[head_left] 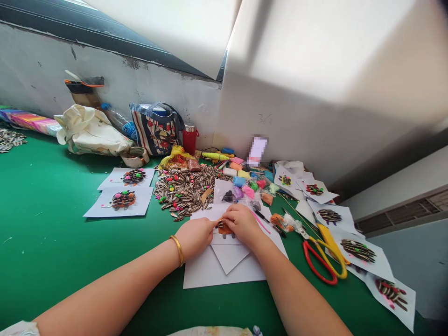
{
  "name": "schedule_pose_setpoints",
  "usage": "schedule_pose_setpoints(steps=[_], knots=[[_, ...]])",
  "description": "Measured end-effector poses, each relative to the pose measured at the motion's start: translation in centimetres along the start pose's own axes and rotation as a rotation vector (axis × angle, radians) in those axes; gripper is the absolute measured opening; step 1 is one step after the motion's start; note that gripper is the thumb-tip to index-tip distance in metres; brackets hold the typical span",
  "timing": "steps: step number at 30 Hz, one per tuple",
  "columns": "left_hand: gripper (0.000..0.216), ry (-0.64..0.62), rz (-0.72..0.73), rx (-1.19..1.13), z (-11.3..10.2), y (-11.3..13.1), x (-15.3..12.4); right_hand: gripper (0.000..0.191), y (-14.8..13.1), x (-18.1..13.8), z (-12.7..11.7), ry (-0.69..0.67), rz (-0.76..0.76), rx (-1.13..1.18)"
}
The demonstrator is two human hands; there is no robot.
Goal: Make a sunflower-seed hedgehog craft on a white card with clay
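Observation:
Both hands meet over a small orange-brown clay figure (224,228) with dark seeds on it, lying on white paper (201,277). My left hand (196,237), a gold bangle at its wrist, is closed, its fingertips at the figure's left side. From the right, my right hand (242,225) has its fingers pinched together over the figure's top. Whatever sits between the fingertips of either hand is too small or hidden to name. Just behind the paper lies a heap of striped sunflower seeds (189,186) mixed with bright coloured bits.
Bagged coloured clay lumps (248,191) lie beyond my hands. Red-and-yellow scissors (324,261) and a black pen (269,221) are to the right. Finished-looking seed pictures (359,252) line the right edge; two picture cards (101,207) lie left. Bags (157,130) and a red flask (189,140) stand along the wall.

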State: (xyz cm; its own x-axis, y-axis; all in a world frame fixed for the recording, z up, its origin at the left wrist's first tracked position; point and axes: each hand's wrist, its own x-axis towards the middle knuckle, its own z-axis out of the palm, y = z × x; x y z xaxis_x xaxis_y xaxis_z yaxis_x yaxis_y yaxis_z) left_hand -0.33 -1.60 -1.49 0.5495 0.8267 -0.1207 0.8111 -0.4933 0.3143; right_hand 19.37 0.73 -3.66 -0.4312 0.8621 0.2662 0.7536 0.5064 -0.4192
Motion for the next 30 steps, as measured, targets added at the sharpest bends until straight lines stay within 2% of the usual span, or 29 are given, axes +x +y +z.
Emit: schedule_pose_setpoints(steps=[9, 16, 23, 30], knots=[[0.040, 0.020, 0.014, -0.041, 0.0, -0.3, 0.0, 0.016, 0.4, -0.2, 0.1, -0.004, -0.008, 0.007], [0.040, 0.055, 0.024, -0.058, 0.3, -0.5, 0.0, 0.015, 0.3, -0.6, -0.8, 0.026, 0.071, -0.022], [0.039, 0.018, 0.011, -0.052, -0.2, -0.2, -0.2, 0.016, -0.3, -0.5, -1.0, -0.034, 0.038, -0.035], [0.041, 0.001, 0.013, -0.038, -0.2, 0.0, -0.2, 0.018, -0.4, -0.5, -0.9, -0.029, 0.021, -0.021]])
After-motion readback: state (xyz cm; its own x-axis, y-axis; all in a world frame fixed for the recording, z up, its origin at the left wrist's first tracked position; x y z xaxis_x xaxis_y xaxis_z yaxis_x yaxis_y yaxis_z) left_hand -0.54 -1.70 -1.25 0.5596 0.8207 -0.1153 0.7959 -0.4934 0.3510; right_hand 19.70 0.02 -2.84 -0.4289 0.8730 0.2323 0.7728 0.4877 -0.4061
